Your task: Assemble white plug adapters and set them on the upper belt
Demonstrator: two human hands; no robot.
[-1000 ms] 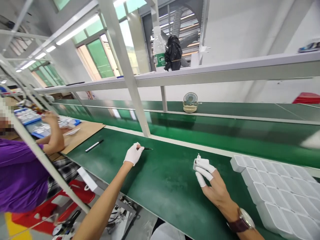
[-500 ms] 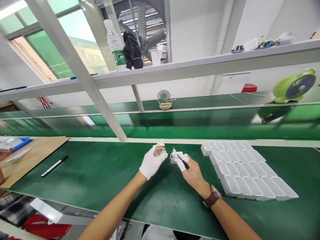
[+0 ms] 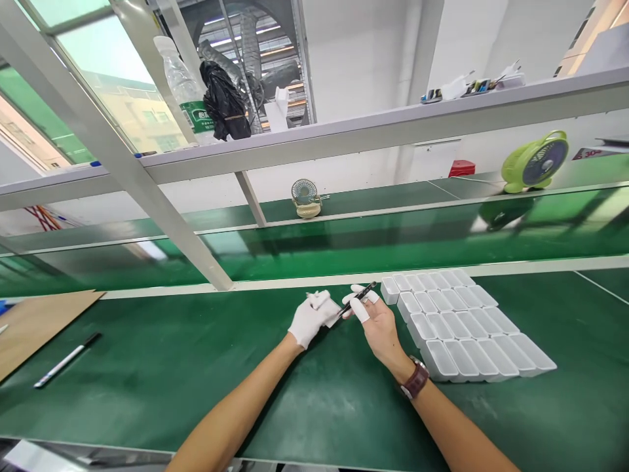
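My two hands meet above the green work surface (image 3: 196, 367). My left hand (image 3: 310, 319) wears a white glove, and its fingers are closed round a small white part (image 3: 330, 313). My right hand (image 3: 374, 324) is bare apart from white finger cots and has a watch on its wrist. It pinches a thin black stick-like tool (image 3: 358, 299), which slants toward the left hand. The tool's lower tip is right next to the white part. Rows of white boxes (image 3: 462, 328) lie just to the right of my right hand.
A black-and-white marker (image 3: 66, 359) lies at the left, near a cardboard sheet (image 3: 39, 318). A slanted white post (image 3: 147, 196) rises behind my hands. A small fan (image 3: 305, 198) and a green fan (image 3: 535, 160) stand on the far belt; a bottle (image 3: 184, 82) stands on the overhead shelf.
The view swung right, away from the co-worker. My left hand brought a thin black tool from the left to my right hand; the tool is now in my right hand and the white part in my left.
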